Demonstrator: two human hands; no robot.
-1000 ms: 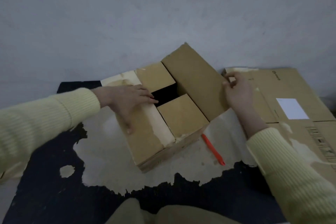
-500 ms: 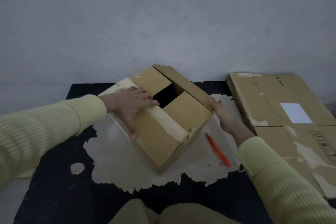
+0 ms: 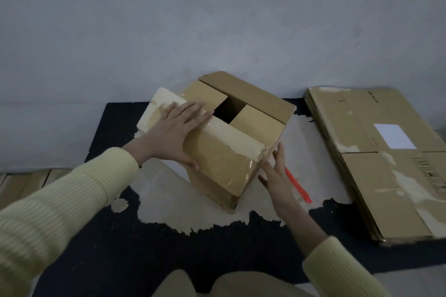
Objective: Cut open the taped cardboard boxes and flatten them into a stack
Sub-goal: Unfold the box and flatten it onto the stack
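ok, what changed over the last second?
The right hand let go of the right flap of the box. The flap went from raised to folded down, and the hand moved, open, to the near right corner. The left hand stays pressed on the taped flap. The orange tool and flattened stack are unmoved.

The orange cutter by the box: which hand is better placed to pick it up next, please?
Probably right: the right hand is open beside the orange cutter; the left hand rests on the box.
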